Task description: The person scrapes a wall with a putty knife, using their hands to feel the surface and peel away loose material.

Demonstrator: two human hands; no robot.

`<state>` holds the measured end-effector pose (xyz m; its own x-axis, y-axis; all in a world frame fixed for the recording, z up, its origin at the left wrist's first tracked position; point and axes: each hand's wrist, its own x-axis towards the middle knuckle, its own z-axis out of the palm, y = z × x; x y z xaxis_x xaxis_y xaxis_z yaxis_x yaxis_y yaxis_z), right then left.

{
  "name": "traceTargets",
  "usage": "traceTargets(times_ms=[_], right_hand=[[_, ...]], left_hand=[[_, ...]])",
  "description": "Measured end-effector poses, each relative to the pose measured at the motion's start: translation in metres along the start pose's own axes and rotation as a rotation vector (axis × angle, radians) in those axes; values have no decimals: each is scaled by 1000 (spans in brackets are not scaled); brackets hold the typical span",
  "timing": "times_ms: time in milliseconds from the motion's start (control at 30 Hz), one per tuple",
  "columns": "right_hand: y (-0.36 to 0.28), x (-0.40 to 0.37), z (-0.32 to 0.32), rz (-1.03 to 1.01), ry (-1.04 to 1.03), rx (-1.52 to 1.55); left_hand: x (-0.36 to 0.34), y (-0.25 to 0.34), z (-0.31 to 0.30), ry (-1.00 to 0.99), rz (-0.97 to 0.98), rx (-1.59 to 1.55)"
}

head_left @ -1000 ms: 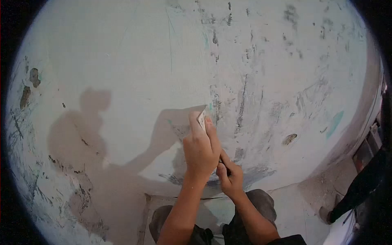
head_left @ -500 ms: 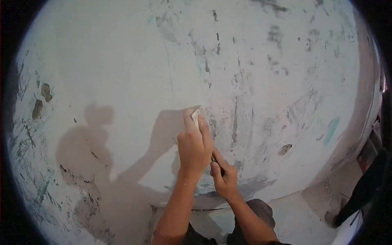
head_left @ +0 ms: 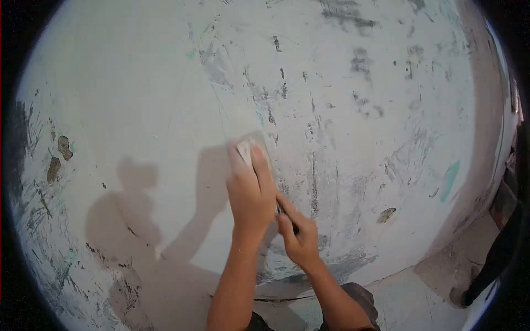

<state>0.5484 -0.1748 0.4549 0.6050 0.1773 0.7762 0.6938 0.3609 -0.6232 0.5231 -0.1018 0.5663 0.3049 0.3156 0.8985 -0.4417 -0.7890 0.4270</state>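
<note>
A scraper (head_left: 244, 151) with a wide, pale blade is held against the whitish wall (head_left: 149, 99). My left hand (head_left: 251, 193) is closed around the blade end, its fingers stretched along the blade. Lower down and to the right, my right hand (head_left: 299, 234) is wrapped round the dark handle (head_left: 284, 212). Much of the scraper is hidden behind my fingers. Dark streaks and scuffed patches mark the wall just right of the blade.
Chipped brown holes (head_left: 64, 147) show at the wall's left. A turquoise patch (head_left: 450, 181) lies at the right. Below is a dusty floor (head_left: 403, 295). At the lower right stands another person's dark-clothed leg (head_left: 494, 259). My shadow falls on the wall.
Both hands and the scraper have moved up along the wall and slightly left in view. The camera has tilted a little, so the upper wall marks sit lower.
</note>
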Motion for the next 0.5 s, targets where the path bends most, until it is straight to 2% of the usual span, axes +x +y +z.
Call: traceTargets(times_ms=[33,167,233,300,367,433,500], right_hand=[[-13,19,0,-70,6,15],[-57,61,-3,-100,-43,15],[-67,58,-7,-114,-125,-78],[-67,27,-16,-69,-197,-98],[-57,-21,-34,46,-327,-175],[-36,-76,-65,177,-431,-282],[-17,-125,-113,295,-479,-439]], left_hand=[[20,9,0,33,4,-27],[72,31,-15,67,50,-21],[69,35,-27,67,90,-21],[33,31,-49,-17,-25,-129],[-21,29,-74,-144,-298,-338],[-74,2,-98,-336,-460,-385],[-108,-25,-119,-659,-527,-119]])
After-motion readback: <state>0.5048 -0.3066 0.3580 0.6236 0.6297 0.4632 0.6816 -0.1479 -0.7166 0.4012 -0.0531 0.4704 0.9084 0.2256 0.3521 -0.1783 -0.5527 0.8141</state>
